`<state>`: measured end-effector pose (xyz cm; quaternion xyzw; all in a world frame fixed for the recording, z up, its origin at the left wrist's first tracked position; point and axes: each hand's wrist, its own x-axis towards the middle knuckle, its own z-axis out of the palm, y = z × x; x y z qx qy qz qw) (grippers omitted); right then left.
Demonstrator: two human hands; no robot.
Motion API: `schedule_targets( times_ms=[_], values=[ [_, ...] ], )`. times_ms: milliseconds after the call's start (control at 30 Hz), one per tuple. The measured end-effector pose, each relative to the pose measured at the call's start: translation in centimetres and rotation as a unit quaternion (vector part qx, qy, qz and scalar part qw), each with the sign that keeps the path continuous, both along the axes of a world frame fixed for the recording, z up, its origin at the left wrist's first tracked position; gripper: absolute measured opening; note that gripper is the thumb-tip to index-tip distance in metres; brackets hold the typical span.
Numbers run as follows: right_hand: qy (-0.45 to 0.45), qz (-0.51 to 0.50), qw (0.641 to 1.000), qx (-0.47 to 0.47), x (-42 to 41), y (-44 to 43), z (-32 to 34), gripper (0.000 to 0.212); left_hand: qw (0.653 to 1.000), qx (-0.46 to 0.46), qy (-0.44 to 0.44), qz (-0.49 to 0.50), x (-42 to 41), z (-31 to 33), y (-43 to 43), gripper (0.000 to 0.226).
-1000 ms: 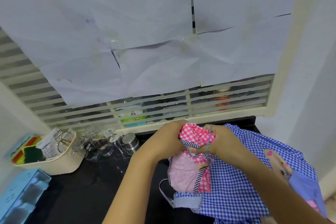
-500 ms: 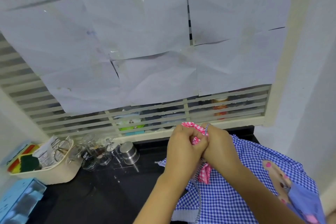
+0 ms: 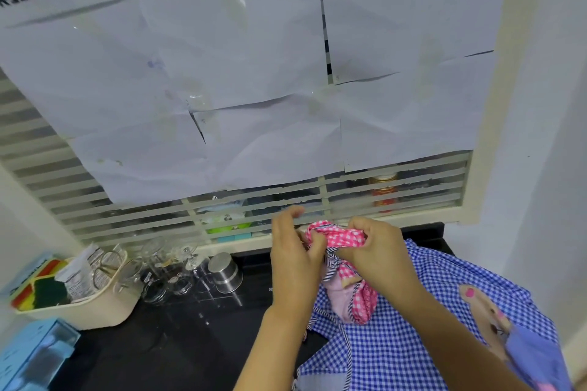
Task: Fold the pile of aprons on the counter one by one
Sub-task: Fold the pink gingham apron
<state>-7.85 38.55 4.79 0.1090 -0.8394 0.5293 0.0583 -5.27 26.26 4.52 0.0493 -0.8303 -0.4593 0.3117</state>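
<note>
Pink apron (image 3: pixel 341 236) at 5 o'clock, bunched above blue apron (image 3: pixel 413 343) on counter (image 3: pixel 158 343) | left hand (image 3: pixel 295 263) pinches its edge, right hand (image 3: pixel 378 251) grips the bunch | soft, light, limp (straps likely tangle): best taken by top corners

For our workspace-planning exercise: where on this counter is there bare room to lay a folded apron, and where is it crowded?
Bare black counter lies in front of the steel cup, between the cream basket and the blue checked apron. Crowded: glass jars along the back left; that apron covers the right.
</note>
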Motion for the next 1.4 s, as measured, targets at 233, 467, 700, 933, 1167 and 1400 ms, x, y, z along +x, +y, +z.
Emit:
schedule_targets(
  times_ms=[233, 467, 700, 933, 1167, 1400],
  values=[
    [0.066, 0.014, 0.992, 0.103, 0.4, -1.1, -1.5, 0.022, 0.994, -0.056, -0.097, 0.0, -1.1, -1.0, -0.6, 0.019],
    [0.06, 0.018, 0.992, 0.108, -0.3, -0.8, -1.8, 0.022, 0.991, -0.056, -0.119, -0.031, -2.1, 0.6, -1.1, 0.027],
    [0.164, 0.091, 0.978, 0.092, -0.6, -1.2, -0.1, 0.017, 0.999, 0.009, -0.032, 0.027, -2.7, 2.4, -1.8, 0.017],
    [0.389, 0.18, 0.901, 0.06, 1.2, -0.3, 0.1, 0.026, 0.939, 0.144, -0.293, -0.111, -2.9, 2.9, -5.0, 0.012],
    [0.031, -0.039, 0.954, -0.295, -1.5, 0.2, 0.7, 0.022, 0.958, 0.204, -0.161, -0.117, -0.3, 3.2, -3.8, 0.023],
    [-0.075, 0.042, 0.949, -0.305, -0.7, -2.7, -0.2, 0.005, 0.923, 0.343, -0.11, -0.134, -0.3, 6.0, -4.0, 0.016]
  ],
)
